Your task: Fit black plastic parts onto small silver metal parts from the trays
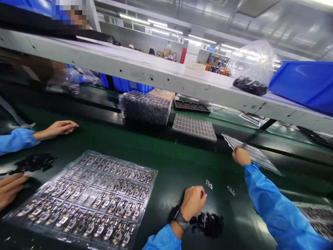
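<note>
My right hand reaches forward, its fingers closed on the edge of a clear, gridded plastic tray, which is held tilted above the green bench. My left hand, with a dark watch on its wrist, rests low over the bench. Its fingers are curled together, and anything inside them is hidden. Beside that hand lies a heap of small black pieces. Just beyond it are a small circuit board and a second circuit board, both lying loose.
A large clear tray full of small circuit boards lies left of me. A co-worker's hands are at the far left, near another black heap. Stacked trays and a gridded tray stand under the white shelf.
</note>
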`<control>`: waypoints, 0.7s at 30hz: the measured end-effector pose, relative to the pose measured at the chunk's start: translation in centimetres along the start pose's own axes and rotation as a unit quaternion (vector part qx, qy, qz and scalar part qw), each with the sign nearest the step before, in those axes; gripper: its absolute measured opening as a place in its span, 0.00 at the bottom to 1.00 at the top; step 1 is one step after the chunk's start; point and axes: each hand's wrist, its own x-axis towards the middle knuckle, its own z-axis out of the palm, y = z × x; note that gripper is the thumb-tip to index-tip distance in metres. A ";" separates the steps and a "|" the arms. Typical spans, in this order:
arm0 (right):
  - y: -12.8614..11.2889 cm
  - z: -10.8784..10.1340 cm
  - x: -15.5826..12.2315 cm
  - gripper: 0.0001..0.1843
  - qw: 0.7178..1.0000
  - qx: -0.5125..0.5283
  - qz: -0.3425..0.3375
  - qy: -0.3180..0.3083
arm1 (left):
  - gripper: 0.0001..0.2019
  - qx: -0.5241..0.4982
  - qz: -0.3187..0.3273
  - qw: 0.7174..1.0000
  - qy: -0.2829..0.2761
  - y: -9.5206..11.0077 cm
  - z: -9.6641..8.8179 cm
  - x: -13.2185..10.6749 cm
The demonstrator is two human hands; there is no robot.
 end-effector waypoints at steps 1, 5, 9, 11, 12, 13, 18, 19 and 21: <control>-0.2 -0.7 0.2 0.09 1.000 0.005 0.009 0.007 | 0.10 -0.001 0.000 1.000 -0.003 0.0 0.0 0.0; -2.8 -3.5 0.6 0.12 0.999 0.023 0.015 0.037 | 0.10 -0.008 0.005 1.000 -0.011 0.0 0.3 0.0; -9.0 -4.2 1.5 0.14 0.997 0.022 -0.044 0.053 | 0.09 -0.019 0.005 1.000 -0.014 0.0 0.4 0.0; -13.2 -3.8 2.4 0.16 0.995 0.027 -0.078 0.048 | 0.09 -0.022 -0.004 1.000 -0.017 -0.1 0.3 -0.1; -15.5 -3.4 2.8 0.18 0.994 0.030 -0.097 0.045 | 0.09 -0.024 -0.008 1.000 -0.016 -0.2 0.3 -0.2; -17.9 -3.1 3.3 0.19 0.991 0.034 -0.119 0.042 | 0.10 -0.025 -0.011 0.999 -0.016 -0.2 0.3 -0.2; -28.4 -1.2 4.4 0.21 0.978 0.051 -0.201 0.034 | 0.10 -0.027 -0.039 0.999 -0.022 0.1 1.1 0.0; -30.1 -0.8 4.5 0.21 0.975 0.055 -0.211 0.032 | 0.10 -0.028 -0.051 0.998 -0.028 0.3 1.0 0.1; -32.8 -0.1 4.8 0.21 0.972 0.063 -0.224 0.026 | 0.10 -0.034 -0.074 0.995 -0.048 0.5 0.1 0.1</control>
